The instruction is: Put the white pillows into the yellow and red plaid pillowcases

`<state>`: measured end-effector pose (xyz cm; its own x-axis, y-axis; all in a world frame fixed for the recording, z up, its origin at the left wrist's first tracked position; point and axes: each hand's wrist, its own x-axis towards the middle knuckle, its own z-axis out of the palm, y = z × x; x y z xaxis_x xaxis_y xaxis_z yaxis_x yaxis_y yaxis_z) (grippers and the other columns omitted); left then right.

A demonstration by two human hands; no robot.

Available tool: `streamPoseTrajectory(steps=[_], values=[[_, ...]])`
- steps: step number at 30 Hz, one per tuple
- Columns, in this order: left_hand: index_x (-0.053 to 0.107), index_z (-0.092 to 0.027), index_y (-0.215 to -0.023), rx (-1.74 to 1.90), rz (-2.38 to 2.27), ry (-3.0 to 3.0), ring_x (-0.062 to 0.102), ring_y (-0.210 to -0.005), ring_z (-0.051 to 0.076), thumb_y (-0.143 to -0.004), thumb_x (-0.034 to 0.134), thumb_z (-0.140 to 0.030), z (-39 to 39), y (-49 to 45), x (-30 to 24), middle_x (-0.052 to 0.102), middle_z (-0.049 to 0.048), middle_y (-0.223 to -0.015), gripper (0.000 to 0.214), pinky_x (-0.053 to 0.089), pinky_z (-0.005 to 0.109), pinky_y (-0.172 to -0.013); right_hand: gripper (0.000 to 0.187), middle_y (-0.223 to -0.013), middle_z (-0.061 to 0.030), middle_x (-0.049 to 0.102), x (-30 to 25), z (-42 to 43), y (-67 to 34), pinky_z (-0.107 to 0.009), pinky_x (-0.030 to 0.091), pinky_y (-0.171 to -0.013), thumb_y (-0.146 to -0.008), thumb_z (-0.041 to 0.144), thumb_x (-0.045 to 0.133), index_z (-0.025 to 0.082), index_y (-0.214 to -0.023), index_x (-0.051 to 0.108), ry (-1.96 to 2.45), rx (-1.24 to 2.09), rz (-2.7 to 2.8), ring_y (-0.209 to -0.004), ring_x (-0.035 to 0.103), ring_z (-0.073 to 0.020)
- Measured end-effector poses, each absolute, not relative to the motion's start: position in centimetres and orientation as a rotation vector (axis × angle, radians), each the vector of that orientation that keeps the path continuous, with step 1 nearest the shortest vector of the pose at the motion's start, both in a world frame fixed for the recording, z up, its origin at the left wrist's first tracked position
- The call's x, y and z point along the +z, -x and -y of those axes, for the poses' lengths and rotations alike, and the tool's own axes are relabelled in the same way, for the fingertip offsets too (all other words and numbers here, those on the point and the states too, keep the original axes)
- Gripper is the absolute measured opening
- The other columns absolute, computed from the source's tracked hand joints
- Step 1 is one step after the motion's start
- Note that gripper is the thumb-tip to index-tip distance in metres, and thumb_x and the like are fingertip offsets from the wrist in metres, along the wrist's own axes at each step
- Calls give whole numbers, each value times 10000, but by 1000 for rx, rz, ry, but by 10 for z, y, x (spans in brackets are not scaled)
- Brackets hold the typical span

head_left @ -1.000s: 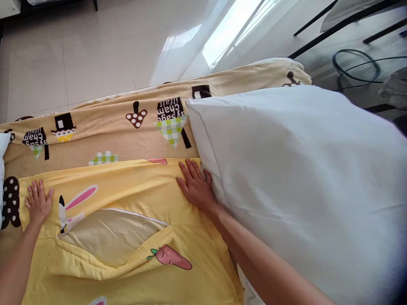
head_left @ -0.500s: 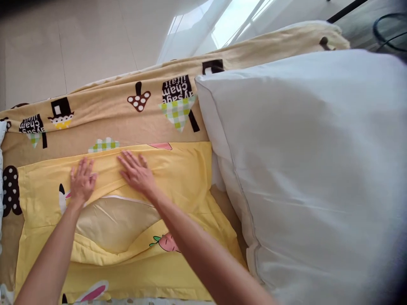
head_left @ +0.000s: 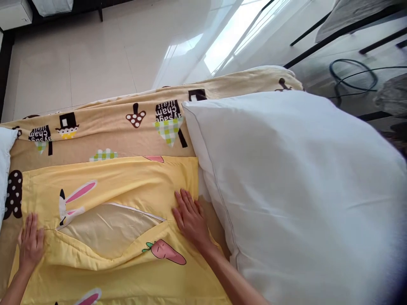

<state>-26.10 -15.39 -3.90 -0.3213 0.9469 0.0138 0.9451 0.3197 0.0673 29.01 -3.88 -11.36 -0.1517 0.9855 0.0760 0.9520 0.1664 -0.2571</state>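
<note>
A yellow pillowcase (head_left: 133,279) printed with rabbits and a carrot lies flat in front of me. Its slit gapes across the middle, with a white edging along the upper side and the pale inner cloth (head_left: 108,231) showing. On the case's left edge, near the slit's end, my left hand (head_left: 31,243) lies flat with fingers stretched out. My right hand (head_left: 190,220) rests on the right edge, fingers extended and holding nothing. Just right of it is a large white pillow (head_left: 302,190) with a piped seam.
Under everything is a beige patterned blanket (head_left: 111,123). At the left edge a white cushion-like thing (head_left: 4,165) shows in part. Beyond are a shiny tiled floor (head_left: 95,55), a coiled dark cable (head_left: 352,78) and thin black furniture legs at the upper right.
Both hands have slid apart from the upper middle of the pillowcase, the left one to the left edge, the right one to the right edge. The view has tilted up, showing more floor.
</note>
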Motion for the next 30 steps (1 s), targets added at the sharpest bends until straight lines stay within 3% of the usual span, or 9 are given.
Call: streamPoseTrajectory(steps=[5, 12, 16, 20, 23, 25, 27, 30], values=[[282, -176, -1529, 58, -2629, -1739, 312, -1449, 303, -981, 243, -397, 182, 256, -47, 334, 180, -1562, 592, 201, 571, -1175, 588, -1537, -124, 390, -111, 49, -282, -465, 257, -1150, -1002, 316, 319, 215, -1563, 175, 1926, 197, 2207, -1422, 361, -244], [59, -281, -1566, 171, -2819, -1638, 298, -1454, 320, -963, 302, -360, 247, 195, -32, 227, 165, -1608, 655, 240, 652, -1129, 629, -1535, -87, 390, -96, 148, -271, -466, 306, -1126, -980, 325, 361, 295, -1569, 140, 1766, 314, 2269, -1380, 426, -258], [113, -256, -1566, 29, -2774, -1599, 336, -1431, 347, -969, 295, -388, 291, 175, -47, 330, 200, -1558, 638, 297, 637, -1100, 613, -1486, -56, 467, -117, 205, -309, -482, 380, -1089, -950, 364, 398, 346, -1543, 245, 1805, 448, 2237, -1342, 474, -273], [205, -198, -1550, 74, -2746, -1513, 378, -1407, 351, -973, 276, -422, 296, 181, -42, 390, 226, -1519, 623, 354, 609, -1066, 568, -1501, -44, 452, -117, 233, -348, -477, 424, -1094, -926, 381, 415, 311, -1489, 395, 1814, 703, 2151, -1356, 457, -267], [218, -244, -1547, 179, -2778, -1410, 421, -1379, 360, -953, 303, -468, 299, 180, -32, 409, 199, -1516, 641, 370, 626, -1050, 519, -1448, -40, 520, -100, 260, -371, -475, 448, -1089, -870, 454, 456, 303, -1352, 576, 1920, 940, 1899, -1339, 478, -283], [211, -252, -1550, 268, -2753, -1351, 420, -1377, 371, -935, 312, -491, 308, 174, -26, 398, 186, -1526, 667, 387, 625, -1048, 473, -1298, -67, 647, -85, 280, -391, -498, 483, -1045, -752, 548, 552, 311, -1128, 714, 2095, 1112, 1570, -1258, 554, -341], [210, -221, -1551, 363, -2680, -1311, 409, -1385, 372, -919, 310, -507, 319, 163, -21, 405, 189, -1519, 701, 404, 595, -1064, 448, -1117, -101, 730, -68, 296, -416, -543, 527, -954, -603, 610, 642, 313, -923, 744, 2260, 1321, 1089, -1146, 620, -402], [240, -196, -1535, 450, -2597, -1248, 419, -1382, 359, -895, 322, -521, 334, 138, -11, 465, 187, -1469, 723, 402, 545, -1101, 495, -1040, -127, 746, -38, 295, -451, -554, 564, -812, -505, 655, 674, 307, -857, 696, 2185, 1480, 450, -1070, 655, -415]])
